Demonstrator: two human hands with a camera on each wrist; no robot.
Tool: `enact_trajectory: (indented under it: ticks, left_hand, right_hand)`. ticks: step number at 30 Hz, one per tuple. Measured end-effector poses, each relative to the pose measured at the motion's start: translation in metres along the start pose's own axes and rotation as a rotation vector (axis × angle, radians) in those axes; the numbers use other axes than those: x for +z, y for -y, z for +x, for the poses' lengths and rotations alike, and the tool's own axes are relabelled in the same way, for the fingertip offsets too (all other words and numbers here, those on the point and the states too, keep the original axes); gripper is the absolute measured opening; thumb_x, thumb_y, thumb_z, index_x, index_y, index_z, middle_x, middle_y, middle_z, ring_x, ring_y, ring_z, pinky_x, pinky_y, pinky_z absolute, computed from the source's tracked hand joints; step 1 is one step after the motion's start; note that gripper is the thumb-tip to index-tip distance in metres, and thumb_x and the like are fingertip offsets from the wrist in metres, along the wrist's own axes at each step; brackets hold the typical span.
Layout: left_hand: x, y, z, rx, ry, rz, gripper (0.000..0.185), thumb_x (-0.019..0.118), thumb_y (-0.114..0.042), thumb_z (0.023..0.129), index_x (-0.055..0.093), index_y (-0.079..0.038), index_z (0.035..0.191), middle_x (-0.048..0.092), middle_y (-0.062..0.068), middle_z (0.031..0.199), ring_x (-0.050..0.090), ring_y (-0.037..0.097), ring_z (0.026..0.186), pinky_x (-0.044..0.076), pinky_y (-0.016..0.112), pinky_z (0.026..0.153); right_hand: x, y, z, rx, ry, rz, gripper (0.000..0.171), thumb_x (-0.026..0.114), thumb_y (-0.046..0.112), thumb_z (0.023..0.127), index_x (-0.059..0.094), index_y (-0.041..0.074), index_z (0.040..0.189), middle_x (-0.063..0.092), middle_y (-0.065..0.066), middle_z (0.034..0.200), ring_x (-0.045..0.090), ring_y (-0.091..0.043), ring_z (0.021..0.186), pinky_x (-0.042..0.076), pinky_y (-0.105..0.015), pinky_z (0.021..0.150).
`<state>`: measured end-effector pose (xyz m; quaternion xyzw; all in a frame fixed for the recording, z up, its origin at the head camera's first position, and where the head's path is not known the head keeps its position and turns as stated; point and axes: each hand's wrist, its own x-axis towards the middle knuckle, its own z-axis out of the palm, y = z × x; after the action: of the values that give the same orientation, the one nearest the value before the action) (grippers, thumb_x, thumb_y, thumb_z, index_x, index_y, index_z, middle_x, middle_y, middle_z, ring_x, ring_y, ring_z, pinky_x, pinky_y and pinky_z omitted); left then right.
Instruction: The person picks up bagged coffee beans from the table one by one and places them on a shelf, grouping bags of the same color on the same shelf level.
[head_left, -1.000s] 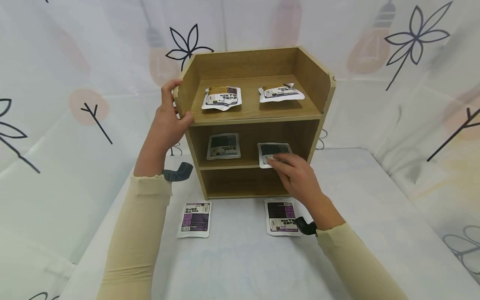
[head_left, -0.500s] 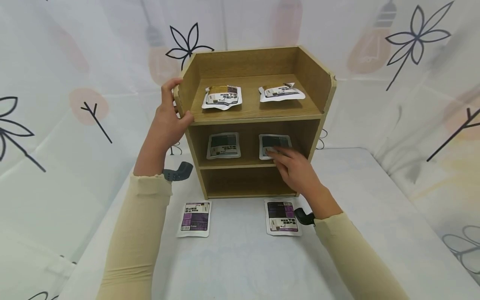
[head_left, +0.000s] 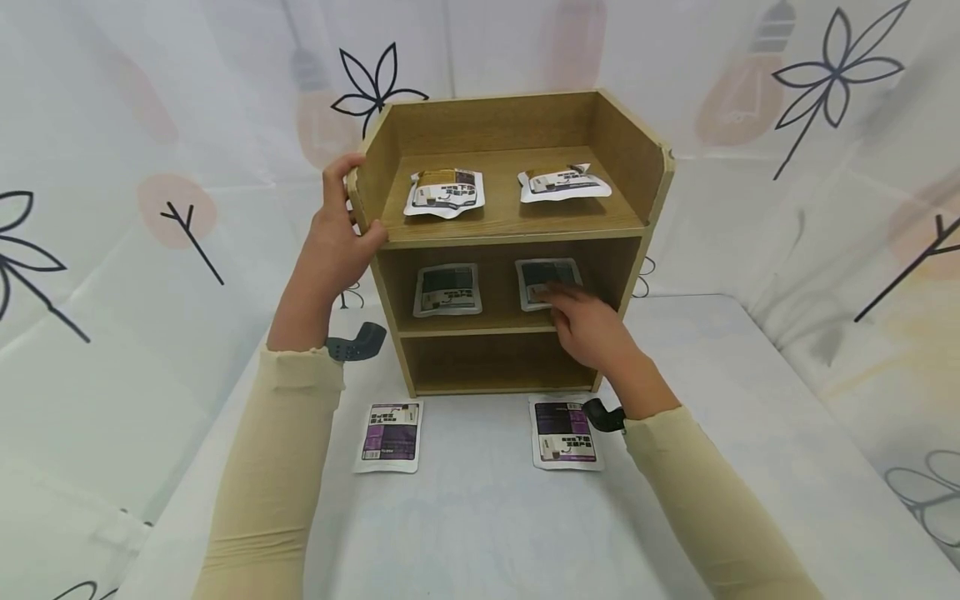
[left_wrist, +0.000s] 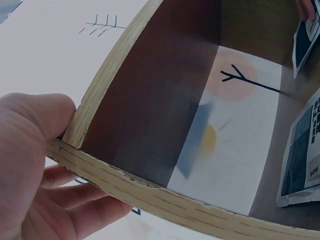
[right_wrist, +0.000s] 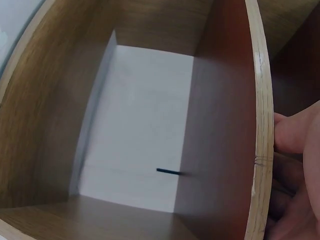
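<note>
"What surrounds the table?"
"Pale, creased sheeting, beyond its far, left and right edges."
"Any pattern?"
"A dark-lined flower beside a faint pink light bulb, beyond the far right corner. Past the left edge, a black twig over a pink disc; past the right, a yellowish patch."
"The light?"
"Soft, over a whitish tabletop."

Packets in shelf, two before it

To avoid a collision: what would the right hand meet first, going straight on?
The right hand would first meet the dark-green pouch at its fingertips, on the middle shelf; beyond it, depth is unclear.
</note>
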<state>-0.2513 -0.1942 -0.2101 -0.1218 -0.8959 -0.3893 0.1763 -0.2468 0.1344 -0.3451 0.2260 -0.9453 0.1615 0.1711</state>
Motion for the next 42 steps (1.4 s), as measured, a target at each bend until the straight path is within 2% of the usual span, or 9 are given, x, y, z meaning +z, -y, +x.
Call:
enact_trajectory:
  ticks: [17,31,42]
  left_hand:
    - [0.001,0.0,0.0,0.0,-0.002,-0.02,0.071,0.048,-0.012,0.092,0.01,-0.047,0.142,0.037,0.015,0.141,0.05,0.037,0.128,0.05,0.054,0.093]
    - [0.0,-0.001,-0.001,-0.012,-0.001,0.001,0.071,0.047,-0.014,0.093,0.008,-0.047,0.142,0.036,0.015,0.144,0.049,0.038,0.13,0.049,0.055,0.094]
    - [0.0,0.0,-0.001,-0.007,0.0,-0.012,0.072,0.048,-0.012,0.093,0.009,-0.047,0.142,0.037,0.015,0.143,0.05,0.037,0.128,0.05,0.054,0.093]
  right_hand:
    - [-0.002,0.001,-0.001,-0.015,-0.018,0.017,0.037,0.047,0.013,0.098,0.058,0.015,0.134,0.051,-0.011,0.143,0.049,-0.033,0.132,0.043,-0.051,0.104]
    - [0.0,0.005,-0.015,-0.093,-0.126,0.012,0.035,0.05,0.009,0.094,0.063,0.013,0.126,0.057,-0.011,0.134,0.053,-0.03,0.125,0.044,-0.048,0.104]
    - [0.0,0.012,-0.035,-0.172,-0.213,0.053,0.03,0.058,0.008,0.091,0.066,0.009,0.12,0.057,-0.013,0.132,0.051,-0.032,0.125,0.044,-0.049,0.104]
